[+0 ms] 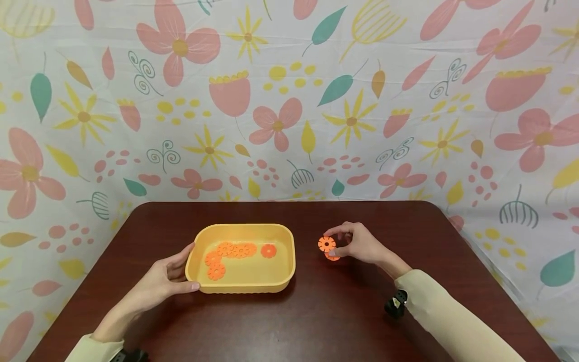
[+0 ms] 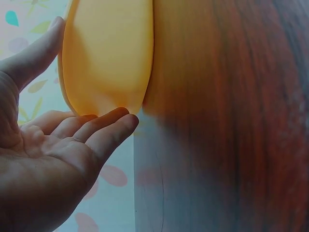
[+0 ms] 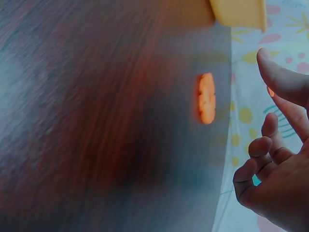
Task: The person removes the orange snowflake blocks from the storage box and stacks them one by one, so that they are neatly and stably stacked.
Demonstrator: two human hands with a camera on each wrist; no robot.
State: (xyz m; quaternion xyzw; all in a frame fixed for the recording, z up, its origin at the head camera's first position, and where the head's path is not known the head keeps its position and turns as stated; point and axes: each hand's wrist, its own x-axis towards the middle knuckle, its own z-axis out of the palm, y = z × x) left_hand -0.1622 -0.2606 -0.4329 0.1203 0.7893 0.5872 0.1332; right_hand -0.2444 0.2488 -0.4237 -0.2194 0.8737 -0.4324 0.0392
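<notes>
My left hand (image 1: 156, 281) holds the left end of a yellow plastic basin (image 1: 246, 287), with the thumb at the near corner and the fingers along the end wall. In the left wrist view, that hand (image 2: 58, 145) cups the basin's rounded end (image 2: 108, 53). Right of the basin, my right hand (image 1: 362, 245) pinches an orange notched disc (image 1: 326, 244) between thumb and index finger. A second orange disc (image 3: 206, 99) lies on the table below it. Only slivers of the pinched disc show by the right hand (image 3: 280, 150) in the right wrist view.
Several orange notched discs (image 1: 225, 249) lie inside the basin, mostly toward its left, with a single one (image 1: 268, 251) farther right. The dark brown table (image 1: 316, 322) ends at a flower-patterned cloth (image 1: 280, 166) behind it.
</notes>
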